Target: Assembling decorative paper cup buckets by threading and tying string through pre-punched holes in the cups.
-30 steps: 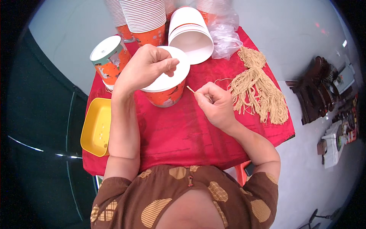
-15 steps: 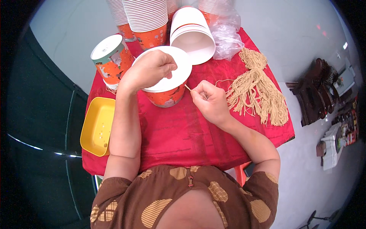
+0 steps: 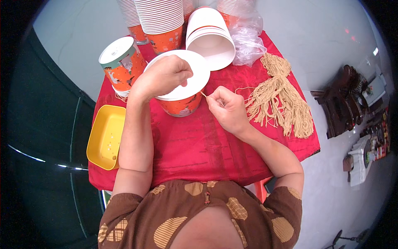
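Observation:
In the middle of the red-covered table stands an orange patterned paper bucket with a wide white rim and inside. My left hand is over its white top, fingers curled closed; whatever they grip is hidden. Just right of the bucket, my right hand is closed in a pinch on a thin beige cord, whose short end reaches the bucket's side below the rim. A loose bundle of beige cords lies to the right of that hand, with one strand trailing toward it.
Tall stacks of paper buckets stand at the back, beside nested white buckets on their side and a clear plastic bag. At left are an upside-down orange bucket and a yellow tray holding small bits.
Both hands keep nearly the same pose and place. The whole view shifts very slightly; nothing is taken up or let go.

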`<control>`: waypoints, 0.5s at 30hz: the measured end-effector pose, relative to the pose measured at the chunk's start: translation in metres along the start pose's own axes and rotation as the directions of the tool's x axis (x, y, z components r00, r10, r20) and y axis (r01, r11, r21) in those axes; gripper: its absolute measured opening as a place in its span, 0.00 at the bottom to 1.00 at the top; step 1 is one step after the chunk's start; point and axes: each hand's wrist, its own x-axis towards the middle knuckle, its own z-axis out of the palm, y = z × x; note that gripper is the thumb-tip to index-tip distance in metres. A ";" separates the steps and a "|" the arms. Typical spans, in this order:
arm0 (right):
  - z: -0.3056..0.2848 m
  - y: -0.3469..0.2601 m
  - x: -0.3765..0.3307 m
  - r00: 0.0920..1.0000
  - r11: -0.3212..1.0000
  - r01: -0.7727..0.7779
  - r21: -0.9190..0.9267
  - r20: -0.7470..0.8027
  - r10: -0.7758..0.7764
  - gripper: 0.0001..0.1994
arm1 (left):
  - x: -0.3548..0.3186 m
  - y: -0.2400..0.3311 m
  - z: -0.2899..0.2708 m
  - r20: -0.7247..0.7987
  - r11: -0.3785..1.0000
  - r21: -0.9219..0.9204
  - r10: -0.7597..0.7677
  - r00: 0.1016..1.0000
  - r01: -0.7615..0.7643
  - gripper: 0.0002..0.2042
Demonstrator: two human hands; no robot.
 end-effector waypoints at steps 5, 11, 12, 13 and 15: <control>0.001 0.001 0.001 1.000 1.000 0.010 -0.007 0.001 -0.010 0.07 | -0.001 0.001 -0.001 0.009 1.000 0.004 0.007 1.000 -0.008 0.10; 0.003 0.003 0.005 1.000 1.000 0.016 -0.004 -0.006 -0.016 0.07 | -0.003 -0.002 0.001 0.094 0.996 0.014 0.082 0.992 -0.084 0.12; 0.003 0.003 0.006 1.000 1.000 0.021 -0.005 -0.012 -0.021 0.07 | -0.003 -0.004 0.002 0.109 0.993 0.019 0.116 0.987 -0.119 0.14; 0.003 0.003 0.006 0.999 1.000 0.026 -0.005 -0.017 -0.027 0.07 | -0.002 -0.004 0.002 0.108 0.993 0.019 0.115 0.987 -0.118 0.14; 0.003 0.003 0.006 1.000 1.000 0.014 -0.004 -0.016 -0.014 0.07 | 0.000 -0.005 0.001 0.168 0.979 0.051 0.188 0.968 -0.199 0.16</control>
